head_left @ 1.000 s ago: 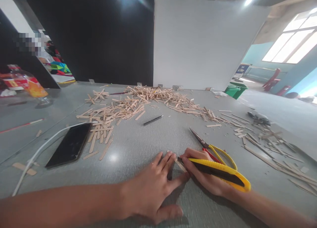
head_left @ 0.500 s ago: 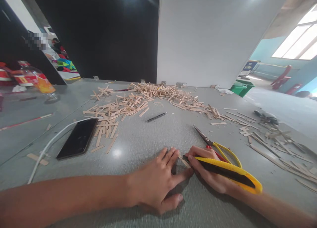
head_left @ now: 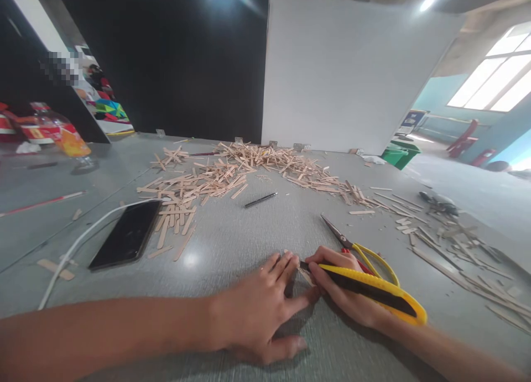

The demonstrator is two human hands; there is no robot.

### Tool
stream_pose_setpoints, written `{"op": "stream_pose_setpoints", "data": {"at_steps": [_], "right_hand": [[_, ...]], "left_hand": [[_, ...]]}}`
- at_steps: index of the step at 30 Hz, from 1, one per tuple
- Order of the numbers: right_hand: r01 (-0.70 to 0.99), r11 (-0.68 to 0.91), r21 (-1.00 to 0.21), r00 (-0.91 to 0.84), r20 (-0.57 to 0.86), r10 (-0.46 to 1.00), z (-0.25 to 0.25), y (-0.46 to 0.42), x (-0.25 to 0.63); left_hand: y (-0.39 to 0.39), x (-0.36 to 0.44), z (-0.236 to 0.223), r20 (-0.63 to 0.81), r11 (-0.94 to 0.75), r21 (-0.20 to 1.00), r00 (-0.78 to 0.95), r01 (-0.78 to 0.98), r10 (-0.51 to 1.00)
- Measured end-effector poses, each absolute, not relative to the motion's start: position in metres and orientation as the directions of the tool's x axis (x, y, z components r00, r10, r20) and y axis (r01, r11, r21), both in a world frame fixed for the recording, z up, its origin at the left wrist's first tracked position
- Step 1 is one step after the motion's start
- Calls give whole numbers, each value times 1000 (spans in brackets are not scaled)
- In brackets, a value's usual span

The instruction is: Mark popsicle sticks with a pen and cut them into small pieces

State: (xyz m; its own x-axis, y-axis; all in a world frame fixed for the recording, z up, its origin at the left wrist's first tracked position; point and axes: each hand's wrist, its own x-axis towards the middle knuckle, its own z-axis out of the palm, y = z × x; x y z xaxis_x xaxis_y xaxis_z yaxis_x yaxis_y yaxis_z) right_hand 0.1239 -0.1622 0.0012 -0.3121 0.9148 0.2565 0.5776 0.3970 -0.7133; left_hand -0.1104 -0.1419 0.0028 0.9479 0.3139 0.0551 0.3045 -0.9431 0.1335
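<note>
Left hand (head_left: 257, 311): fingers spread, pressing the stick (head_left: 306, 277), likely steadying it.
Right hand (head_left: 352, 307): fingers clamped on the cutter (head_left: 375, 289), apparently for control.

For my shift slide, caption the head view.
Left hand at a wooden strip, right hand holding a yellow utility knife, scissors just beyond.

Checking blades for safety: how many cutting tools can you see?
2: the yellow cutter in the right hand, and the scissors just beyond it. A dark object at far right is too blurred to tell.
</note>
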Motion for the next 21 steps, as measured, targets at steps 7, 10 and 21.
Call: {"op": "stream_pose_setpoints", "data": {"at_steps": [7, 10, 21], "right_hand": [[588, 388, -710, -311, 244, 918, 2, -162, 124], [595, 388, -704, -308, 246, 919, 1, -161, 124], [600, 428, -676, -329, 279, 902, 0, -163, 122]], "left_hand": [[-143, -110, 2, 62, -947, 110, 949, 302, 310], [-144, -110, 2, 62, -948, 101, 949, 302, 309], [-143, -109, 3, 70, -948, 104, 949, 300, 308]]}}
